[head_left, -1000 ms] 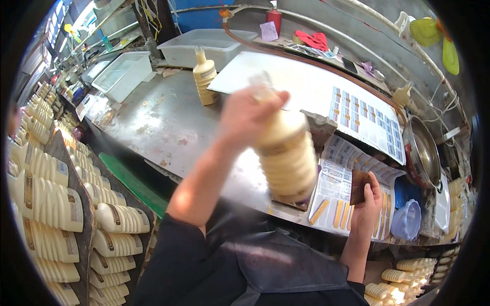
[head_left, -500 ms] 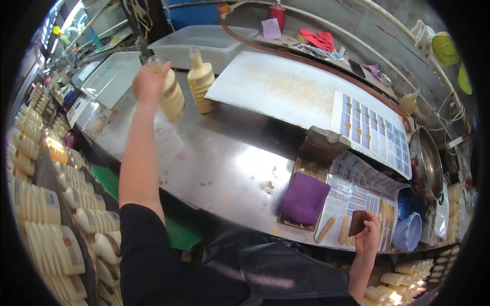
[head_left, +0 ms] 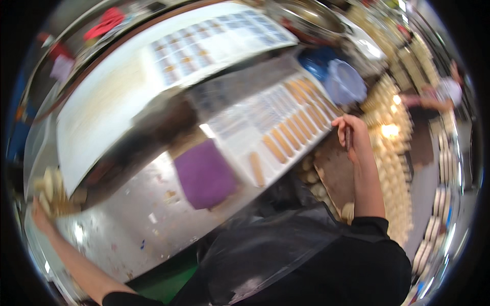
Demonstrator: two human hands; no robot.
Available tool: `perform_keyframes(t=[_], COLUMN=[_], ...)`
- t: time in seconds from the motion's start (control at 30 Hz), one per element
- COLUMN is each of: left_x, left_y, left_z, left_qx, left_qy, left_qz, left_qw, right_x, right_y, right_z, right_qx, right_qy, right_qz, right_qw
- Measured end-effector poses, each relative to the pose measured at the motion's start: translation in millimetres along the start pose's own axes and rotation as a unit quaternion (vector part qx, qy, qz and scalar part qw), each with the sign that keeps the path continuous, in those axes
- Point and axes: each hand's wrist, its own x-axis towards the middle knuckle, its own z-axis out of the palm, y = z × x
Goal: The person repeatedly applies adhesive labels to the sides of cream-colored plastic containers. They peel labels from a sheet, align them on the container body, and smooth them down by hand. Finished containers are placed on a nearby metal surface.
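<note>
Cream-coloured ribbed bottles (head_left: 55,186) stand at the far left of the metal table, smeared by motion. My left hand (head_left: 41,213) is right beside them; its fingers are too blurred to show whether they grip one. Out past the table's right edge, my right hand (head_left: 354,133) is closed on a small dark brown flat piece (head_left: 349,138), seen nearly edge-on. A folded purple cloth (head_left: 205,173) lies near the table's front. Beside it, printed label sheets (head_left: 250,112) carry a row of tan strips (head_left: 291,133).
A white board (head_left: 109,102) with another label sheet (head_left: 219,41) spans the back. Blue basins (head_left: 344,81) and a metal pan (head_left: 306,20) stand at the right. Many cream bottles (head_left: 390,168) fill the floor there, and another person (head_left: 444,94) is farther off.
My view has swung to the right, so the table and cloth appear farther left. My right hand has moved off the label sheets with the brown piece. My left hand stays by the bottles.
</note>
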Motion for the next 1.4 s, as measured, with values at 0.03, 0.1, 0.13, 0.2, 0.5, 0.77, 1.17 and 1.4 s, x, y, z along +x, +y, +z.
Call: perform_keyframes(t=[0.03, 0.1, 0.13, 0.2, 0.5, 0.77, 1.17, 1.4], left_x=[3.2, 0.0, -0.5, -20.2, -122.9, -192.2, -272.6, -367.3], left_y=[-0.1, 3.1, 11.7, 27.3, 205.1, 323.1, 382.9, 441.9], left_z=[-1.2, -4.0, -2.4, -10.0, -47.0, -37.9, 10.8, 50.0], left_qx=[0.074, 0.006, -0.078, 0.020, -0.227, -0.308, -0.366, -0.465], left_qy=[0.052, 0.011, 0.001, 0.110, 0.103, -0.057, -0.157, -0.281], left_qz=[0.027, 0.017, -0.019, -0.040, 0.046, 0.130, 0.212, 0.137], left_qw=[0.996, 1.000, 0.997, 0.993, 0.967, 0.941, 0.893, 0.828], right_x=[-4.3, -17.6, -25.5, -39.0, -91.2, -55.9, -48.7, -42.6], right_y=[-3.4, 1.3, 9.0, 30.3, 107.5, 132.9, 173.1, 140.5], right_z=[-26.7, -80.3, -106.5, -155.1, -277.8, -392.5, -449.4, -365.6], right_qx=[-0.044, -0.132, -0.239, -0.422, -0.660, -0.632, -0.598, -0.639], right_qy=[0.045, 0.174, 0.249, 0.348, 0.378, 0.408, 0.432, 0.368], right_qz=[0.003, -0.027, -0.036, -0.056, 0.220, 0.307, 0.180, 0.074], right_qw=[0.998, 0.975, 0.938, 0.835, 0.610, 0.583, 0.651, 0.671])
